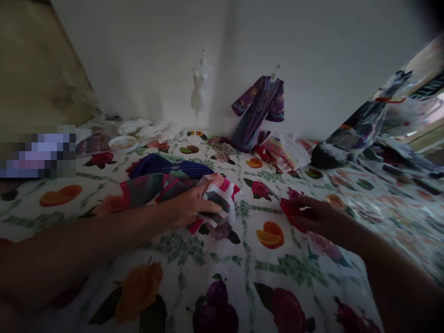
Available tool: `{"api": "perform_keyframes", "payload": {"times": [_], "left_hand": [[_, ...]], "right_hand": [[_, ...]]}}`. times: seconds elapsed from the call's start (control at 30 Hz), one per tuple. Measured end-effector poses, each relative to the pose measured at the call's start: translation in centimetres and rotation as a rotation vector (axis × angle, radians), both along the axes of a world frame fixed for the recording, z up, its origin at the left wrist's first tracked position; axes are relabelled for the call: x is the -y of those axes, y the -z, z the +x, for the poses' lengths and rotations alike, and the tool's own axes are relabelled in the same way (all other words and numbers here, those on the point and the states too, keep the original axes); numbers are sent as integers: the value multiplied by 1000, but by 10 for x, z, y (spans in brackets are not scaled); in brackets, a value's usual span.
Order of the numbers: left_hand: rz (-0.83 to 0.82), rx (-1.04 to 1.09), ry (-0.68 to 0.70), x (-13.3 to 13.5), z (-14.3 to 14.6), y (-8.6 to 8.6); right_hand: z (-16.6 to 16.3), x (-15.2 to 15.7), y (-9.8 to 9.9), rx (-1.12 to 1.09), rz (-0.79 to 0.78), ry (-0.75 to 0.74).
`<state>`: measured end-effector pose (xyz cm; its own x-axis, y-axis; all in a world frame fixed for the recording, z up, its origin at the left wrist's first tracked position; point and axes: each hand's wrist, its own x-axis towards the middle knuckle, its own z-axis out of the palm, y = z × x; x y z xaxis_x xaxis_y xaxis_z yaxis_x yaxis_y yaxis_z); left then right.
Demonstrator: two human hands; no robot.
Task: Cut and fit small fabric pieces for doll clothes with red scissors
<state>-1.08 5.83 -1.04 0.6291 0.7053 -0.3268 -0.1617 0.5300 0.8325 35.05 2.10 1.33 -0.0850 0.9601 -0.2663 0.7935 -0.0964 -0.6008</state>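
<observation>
My left hand [189, 206] is closed on a bunched piece of patterned cloth [225, 196] in white, pinkish red and grey, low over the table. More of a similar grey and red fabric [145, 187] spreads out to its left, and dark blue pinstriped fabric [173, 169] lies just behind. In my right hand [321, 215] is a pair of scissors [289, 212] with red handles. Their narrow tip points away to the upper left, apart from the cloth. My fingers partly hide the handles.
A bare white miniature dress form [200, 88] stands at the back. Beside it leans another form wearing a purple robe [251, 115]. A plastic bag with colourful contents [282, 150], a round white container [124, 143] and dark bagged fabric [357, 125] rest on the fruit-print tablecloth [239, 273].
</observation>
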Motion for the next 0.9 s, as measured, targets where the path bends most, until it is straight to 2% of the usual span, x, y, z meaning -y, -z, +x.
{"api": "perform_keyframes", "payload": {"times": [0.07, 0.17, 0.3, 0.47, 0.6, 0.77, 0.9], "left_hand": [[4, -4, 10, 0, -1, 1], [20, 53, 47, 3, -2, 2], [18, 84, 145, 11, -1, 0], [36, 73, 280, 17, 0, -2], [54, 98, 321, 18, 0, -1], [100, 202, 285, 19, 0, -1], [132, 225, 239, 16, -1, 2]], "right_hand": [[-7, -1, -5, -163, -9, 54], [-33, 2, -7, -396, 10, 128], [-83, 14, 6, -730, -109, 108], [-128, 25, 25, -964, -147, 184], [-135, 25, 31, -1183, -206, 121], [-127, 25, 36, -1250, -254, 13], [-129, 26, 36, -1384, -279, 73]]}}
